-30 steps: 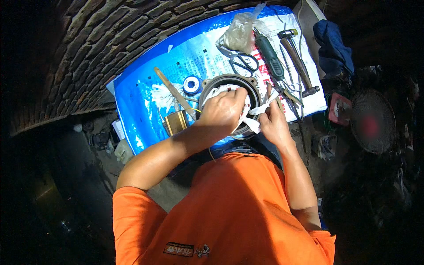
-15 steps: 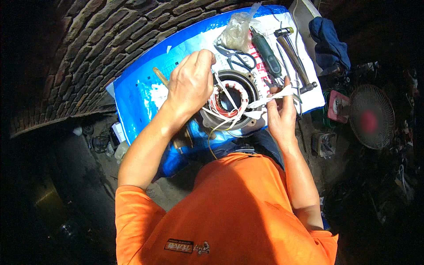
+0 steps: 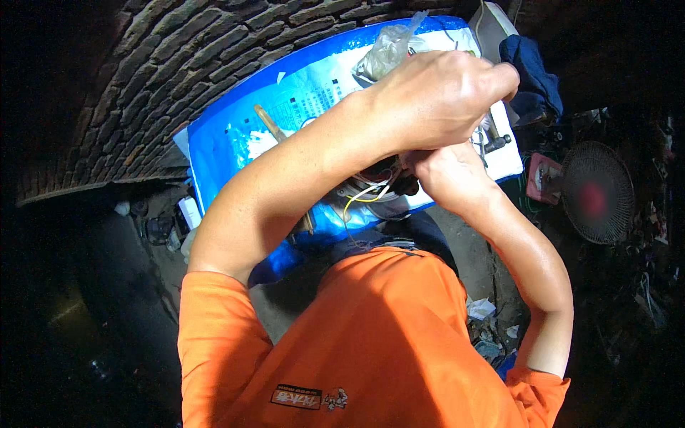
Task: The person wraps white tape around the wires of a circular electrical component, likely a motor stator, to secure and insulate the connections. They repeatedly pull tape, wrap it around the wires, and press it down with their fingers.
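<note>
My left hand (image 3: 464, 93) is closed in a fist, reaching across to the right above my right hand. Low beside the motor stator, my right hand (image 3: 449, 171) is closed too, its fingers mostly covered. What either hand grips is hidden. Under my left forearm, the round metal stator (image 3: 389, 208) with its copper windings shows only its near part. A yellow and white wire (image 3: 360, 200) loops out of it toward me.
A blue and white printed sheet (image 3: 235, 153) covers the worktop. On it lie a wooden-handled tool (image 3: 269, 123), a plastic bag (image 3: 385, 53) and a partly hidden hammer (image 3: 498, 143). Dark blue cloth (image 3: 531, 75) hangs at the right, near a fan (image 3: 598, 191). A brick wall (image 3: 178, 78) stands behind.
My left hand has swung right from the stator's left side, crossing over it. My right hand has closed and turned inward. The white strips it held are out of sight.
</note>
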### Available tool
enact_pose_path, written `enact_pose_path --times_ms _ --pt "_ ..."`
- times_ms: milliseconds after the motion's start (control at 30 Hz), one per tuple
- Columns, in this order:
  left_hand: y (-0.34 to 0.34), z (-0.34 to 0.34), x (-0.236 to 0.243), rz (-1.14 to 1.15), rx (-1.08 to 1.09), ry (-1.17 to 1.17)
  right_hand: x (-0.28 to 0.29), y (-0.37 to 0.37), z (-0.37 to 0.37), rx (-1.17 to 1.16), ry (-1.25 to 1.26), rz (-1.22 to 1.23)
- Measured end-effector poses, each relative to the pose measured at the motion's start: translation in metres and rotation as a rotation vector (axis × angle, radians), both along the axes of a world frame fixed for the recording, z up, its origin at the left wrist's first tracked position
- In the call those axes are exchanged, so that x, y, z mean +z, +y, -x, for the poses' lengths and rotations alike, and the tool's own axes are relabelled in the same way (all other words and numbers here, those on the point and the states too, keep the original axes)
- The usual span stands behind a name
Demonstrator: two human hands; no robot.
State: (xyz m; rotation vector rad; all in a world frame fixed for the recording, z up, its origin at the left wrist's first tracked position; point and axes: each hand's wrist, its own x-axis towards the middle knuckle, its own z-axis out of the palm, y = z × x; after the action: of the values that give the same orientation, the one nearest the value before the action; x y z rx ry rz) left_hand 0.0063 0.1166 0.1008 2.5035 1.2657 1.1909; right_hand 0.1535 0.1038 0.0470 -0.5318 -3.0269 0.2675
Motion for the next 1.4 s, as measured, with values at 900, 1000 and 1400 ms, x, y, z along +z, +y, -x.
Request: enact_pose_path --times_ms 900,1000,1400 --pt "-0.100 0.028 -0.079 0.459 0.595 0.032 -0.001 -0.022 -0.009 -0.628 0.439 0.800" --pt "-0.098 0.024 -0.081 0.452 0.597 0.003 0.005 -0.026 -0.006 -0.650 0.405 0.627" --pt "-0.086 0.036 -0.067 0.683 0.609 0.503 0.013 -0.010 -0.036 -0.805 0.346 1.189"
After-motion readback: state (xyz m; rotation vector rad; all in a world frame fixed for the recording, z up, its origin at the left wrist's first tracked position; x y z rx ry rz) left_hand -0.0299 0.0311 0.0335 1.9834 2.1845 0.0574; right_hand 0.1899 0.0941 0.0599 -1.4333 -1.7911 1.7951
